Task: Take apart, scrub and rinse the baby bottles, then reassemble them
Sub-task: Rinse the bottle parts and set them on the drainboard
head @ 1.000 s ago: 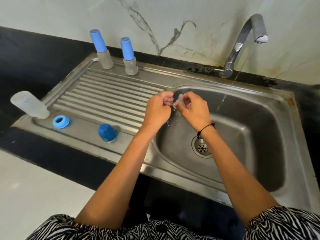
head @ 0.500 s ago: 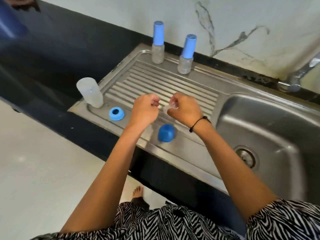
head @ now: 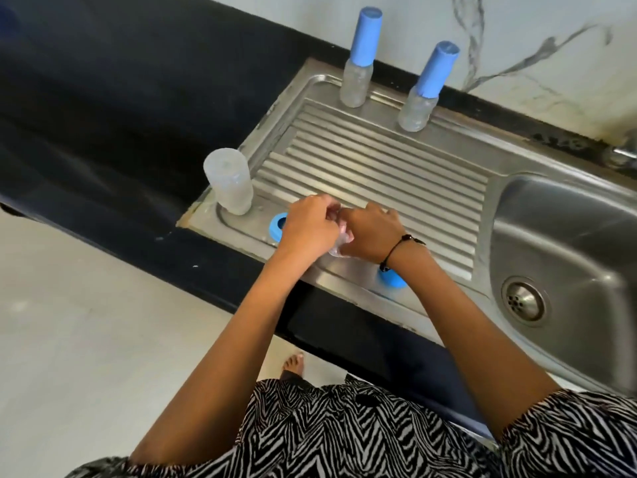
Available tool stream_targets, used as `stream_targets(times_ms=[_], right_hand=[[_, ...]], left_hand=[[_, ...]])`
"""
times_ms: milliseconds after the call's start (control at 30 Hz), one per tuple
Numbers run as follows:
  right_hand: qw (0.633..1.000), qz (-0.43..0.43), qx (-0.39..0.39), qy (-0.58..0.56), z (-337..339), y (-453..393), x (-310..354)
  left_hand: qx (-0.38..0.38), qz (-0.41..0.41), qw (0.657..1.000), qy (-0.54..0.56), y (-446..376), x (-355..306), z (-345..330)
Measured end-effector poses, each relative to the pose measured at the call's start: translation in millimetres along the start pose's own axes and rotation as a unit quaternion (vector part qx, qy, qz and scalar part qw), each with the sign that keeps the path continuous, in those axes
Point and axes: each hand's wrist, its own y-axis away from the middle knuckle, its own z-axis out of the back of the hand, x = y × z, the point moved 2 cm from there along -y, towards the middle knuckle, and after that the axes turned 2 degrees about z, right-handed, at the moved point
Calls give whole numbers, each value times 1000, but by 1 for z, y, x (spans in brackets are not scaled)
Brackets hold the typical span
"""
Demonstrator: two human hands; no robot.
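Observation:
My left hand (head: 310, 229) and my right hand (head: 370, 234) meet over the front of the steel drainboard (head: 379, 167), both closed on a small clear silicone teat (head: 341, 241) held between them. A blue screw ring (head: 275, 225) lies flat just left of my left hand, partly hidden by it. A blue cap (head: 393, 279) sits under my right wrist, mostly covered. An uncapped clear bottle (head: 229, 182) stands upside down at the drainboard's front left corner. Two capped bottles stand at the back, the left one (head: 358, 60) and the right one (head: 422, 91), each with a tall blue cap.
The sink basin (head: 568, 236) with its drain (head: 524, 301) lies to the right. Only the tap's base (head: 624, 153) shows at the right edge. Black counter (head: 103, 115) runs left and along the front. A bare foot (head: 293, 367) shows on the pale floor below.
Both hands carried the clear teat from the sink basin and water stream leftward over the drainboard, ending beside the blue ring. The view swung left; the tap spout left the frame.

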Motion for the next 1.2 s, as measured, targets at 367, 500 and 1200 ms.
stream_targets(times_ms=[367,500,1200], right_hand=[[968,-48,-139,-206,34,51,-76],[950,-94,-196,-224,37,91,-131],[894,-213,-254,-300,42,188,-449]], left_hand=[[37,-94,995,1,-8,-56,-36],[79,-138,987,2,-6,-100,-82],[161,-77,980,87,-33,-298,-323]])
